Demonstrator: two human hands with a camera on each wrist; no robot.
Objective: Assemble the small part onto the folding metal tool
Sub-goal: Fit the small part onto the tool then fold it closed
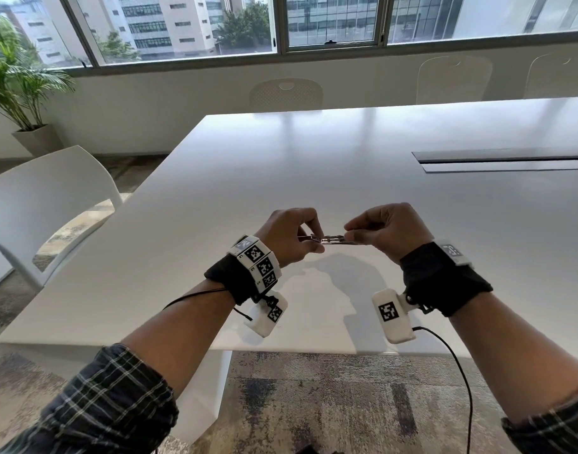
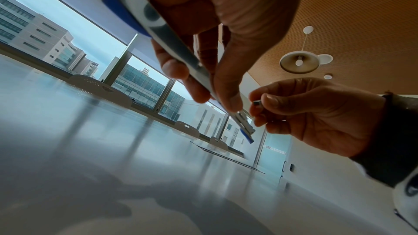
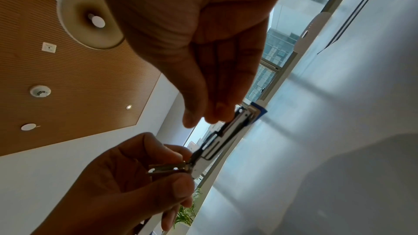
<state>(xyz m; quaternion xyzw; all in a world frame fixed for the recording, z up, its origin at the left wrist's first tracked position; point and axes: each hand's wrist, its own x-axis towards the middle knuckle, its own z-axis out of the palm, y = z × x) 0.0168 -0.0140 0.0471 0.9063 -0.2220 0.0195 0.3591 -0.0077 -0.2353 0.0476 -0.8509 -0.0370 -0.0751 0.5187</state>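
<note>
Both hands raised above the near edge of the white table, clear of its surface. The left hand grips the folding metal tool between thumb and curled fingers, the tool lying roughly level and bridging the gap to the right hand. Head view: only a short silver stretch of the tool shows between the two hands; the small part cannot be made out. Left wrist view: the tool appears as a long flat silver bar with blue at both ends, its far tip just beside the right hand, whose thumb and forefinger pinch the small part, a tiny dark piece near but apart from the tip. Right wrist view: the tool's slotted face and a hinged silver leaf held in the left hand; right fingertips close on its upper edge
</note>
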